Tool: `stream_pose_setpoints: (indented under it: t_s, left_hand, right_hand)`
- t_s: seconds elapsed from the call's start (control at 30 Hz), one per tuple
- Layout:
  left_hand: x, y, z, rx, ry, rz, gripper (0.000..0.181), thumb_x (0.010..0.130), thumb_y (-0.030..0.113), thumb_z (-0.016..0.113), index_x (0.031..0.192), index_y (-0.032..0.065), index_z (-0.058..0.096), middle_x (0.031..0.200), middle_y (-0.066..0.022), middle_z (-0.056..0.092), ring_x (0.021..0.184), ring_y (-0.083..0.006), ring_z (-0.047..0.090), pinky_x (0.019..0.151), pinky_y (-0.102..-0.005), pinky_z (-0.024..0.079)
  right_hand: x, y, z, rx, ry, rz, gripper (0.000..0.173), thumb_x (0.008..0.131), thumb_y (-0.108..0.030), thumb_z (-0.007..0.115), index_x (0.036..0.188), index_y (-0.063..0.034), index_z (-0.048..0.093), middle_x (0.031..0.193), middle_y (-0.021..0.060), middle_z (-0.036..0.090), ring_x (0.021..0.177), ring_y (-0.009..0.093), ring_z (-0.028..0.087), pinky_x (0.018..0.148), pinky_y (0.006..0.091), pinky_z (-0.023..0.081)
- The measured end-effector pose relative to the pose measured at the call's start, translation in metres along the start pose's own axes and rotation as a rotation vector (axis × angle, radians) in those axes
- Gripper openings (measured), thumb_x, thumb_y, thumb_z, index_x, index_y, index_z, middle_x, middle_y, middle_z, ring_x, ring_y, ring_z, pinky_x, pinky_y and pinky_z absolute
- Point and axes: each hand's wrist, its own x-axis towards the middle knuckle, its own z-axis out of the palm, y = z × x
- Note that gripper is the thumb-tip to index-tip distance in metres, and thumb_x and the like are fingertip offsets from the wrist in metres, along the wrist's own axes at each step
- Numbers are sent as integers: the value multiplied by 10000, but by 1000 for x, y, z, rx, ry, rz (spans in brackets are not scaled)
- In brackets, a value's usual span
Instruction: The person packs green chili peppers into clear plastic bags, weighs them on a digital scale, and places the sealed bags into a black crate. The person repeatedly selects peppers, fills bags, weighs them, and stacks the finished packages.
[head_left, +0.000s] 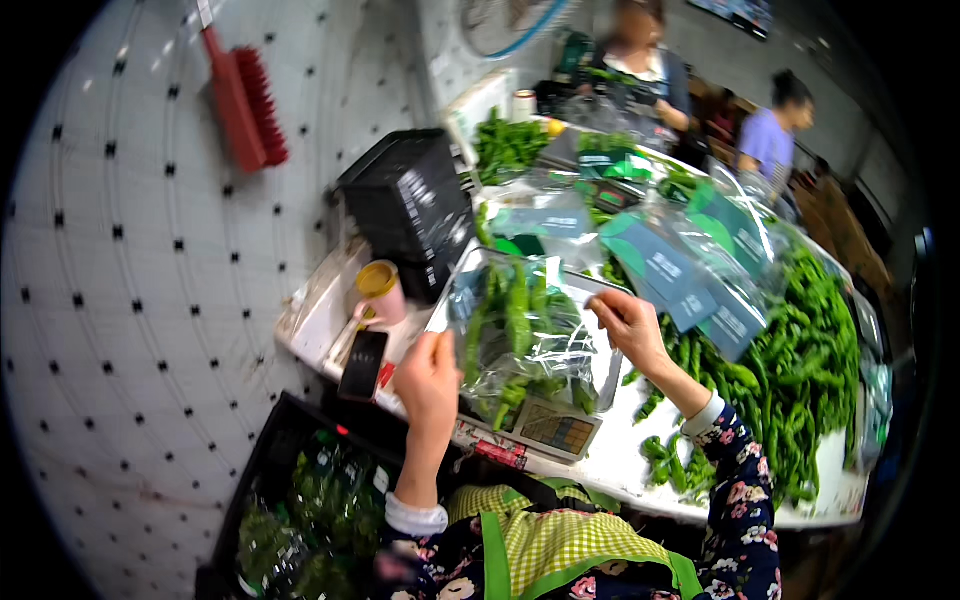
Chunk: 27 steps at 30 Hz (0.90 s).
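Note:
A clear plastic bag of green peppers (517, 315) lies on the steel pan of a digital scale (555, 427), whose keypad faces me. At the bag's left edge is my left hand (431, 375), fingers curled in; whether it pinches the film cannot be made out. On the other side my right hand (626, 322) has thumb and forefinger together near the bag's right edge, and its hold on the film is also unclear. Printed plastic bags (660, 262) lie beyond it, beside a large heap of loose green peppers (802, 360).
A black crate (409, 210), a pink mug (382, 296) and a phone (364, 365) stand or lie left of the scale. Below left, another black crate (281, 420) holds bagged greens. A red brush (240, 105) is at upper left. Two people stand beyond the table (832, 502).

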Motion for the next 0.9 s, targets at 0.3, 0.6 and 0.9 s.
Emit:
stream_pose_setpoints:
  t_s: [0.3,0.6,0.9]
  left_hand:
    - [-26,-81,83,1,5,-168,219,808,118,616,959,38,479,721,-174,571,673,-377,572,595,-462,430]
    - [-62,-61,52,-688,212,-350,486,802,80,671,1239,50,462,989,-149,642,817,-169,615,721,-311,489]
    - [-138,-69,-52,-1341,166,-561,333,891,259,639,1106,15,567,915,-20,595,818,-73,551,730,-237,458]
  right_hand:
    - [14,149,21,71,29,177,329,903,-190,611,1181,-26,548,984,44,595,843,111,530,776,248,424]
    - [38,130,21,759,-668,642,499,912,-247,594,1305,31,468,1202,111,574,1061,171,561,898,272,436]
    - [29,66,102,361,-631,290,496,913,-255,595,1304,23,470,1182,93,585,1056,155,557,892,265,435]
